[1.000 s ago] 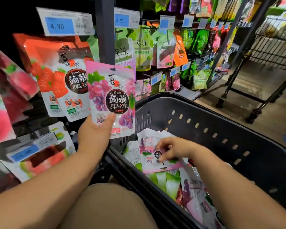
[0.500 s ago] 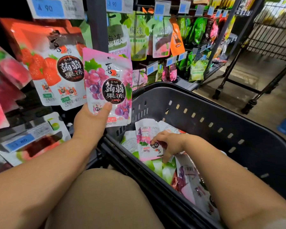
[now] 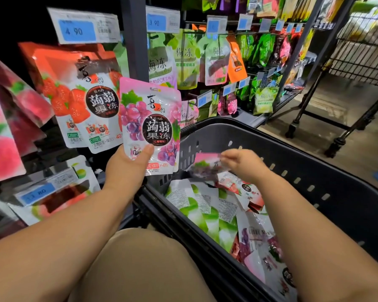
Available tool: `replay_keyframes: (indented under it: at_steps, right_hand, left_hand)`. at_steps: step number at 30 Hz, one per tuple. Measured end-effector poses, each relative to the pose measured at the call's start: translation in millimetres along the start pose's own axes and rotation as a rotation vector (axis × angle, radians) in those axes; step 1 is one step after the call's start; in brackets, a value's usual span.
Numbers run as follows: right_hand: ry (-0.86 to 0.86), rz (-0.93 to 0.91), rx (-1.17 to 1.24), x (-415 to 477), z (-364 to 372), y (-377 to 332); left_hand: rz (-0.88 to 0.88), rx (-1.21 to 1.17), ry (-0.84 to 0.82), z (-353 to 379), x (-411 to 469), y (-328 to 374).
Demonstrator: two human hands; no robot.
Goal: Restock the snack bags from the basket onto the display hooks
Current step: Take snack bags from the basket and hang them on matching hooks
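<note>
The person's knee (image 3: 140,264) in beige cloth is nearest, and just beside it, to the right, stands a dark plastic basket (image 3: 314,153). Inside lies a pile of loose snack bags (image 3: 201,212), mostly green and white, with some red and purple ones.

Above this pile the right grip (image 3: 242,163) pinches a pink grape bag (image 3: 207,165) by its top edge. The bag is blurred, and I cannot tell if its lower end touches the pile.

The left grip (image 3: 127,168) grasps a second grape bag (image 3: 151,125) at the bottom, thumb on the front, and holds it upright before the display.

Just behind it, to the left, strawberry bags (image 3: 81,94) hang under a price tag (image 3: 83,27) reading 4.90. Further right hang green plum jelly bags (image 3: 186,59). At the far right a wire cart (image 3: 364,46) stands on the floor.
</note>
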State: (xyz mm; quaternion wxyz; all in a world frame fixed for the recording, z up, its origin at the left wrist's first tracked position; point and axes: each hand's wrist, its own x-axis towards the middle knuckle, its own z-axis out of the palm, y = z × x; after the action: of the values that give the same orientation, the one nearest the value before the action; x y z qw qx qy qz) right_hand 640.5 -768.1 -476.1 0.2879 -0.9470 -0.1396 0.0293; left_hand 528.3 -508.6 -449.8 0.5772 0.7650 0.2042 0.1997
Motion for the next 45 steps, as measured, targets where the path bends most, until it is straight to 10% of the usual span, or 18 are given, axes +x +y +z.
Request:
replay_keyframes:
  at_steps: [5,16,27,45]
  right_hand:
    - [0.258,-0.119,0.094,-4.4,-31.7,-20.5]
    - [0.072,-0.080,0.094,-3.8,-25.3,-14.4]
    - [0.285,0.118,0.658,-6.6,-14.5,10.7]
    - [-0.242,0.330,0.652,-23.9,46.6,43.6]
  left_hand:
    - [0.016,0.019,0.012,0.9,0.1,0.3]
    - [0.018,0.007,0.001,0.7,1.9,-3.1]
    - [0.020,0.001,-0.003,0.5,4.5,-5.9]
    - [0.004,-0.083,-0.065,1.0,5.9,-6.7]
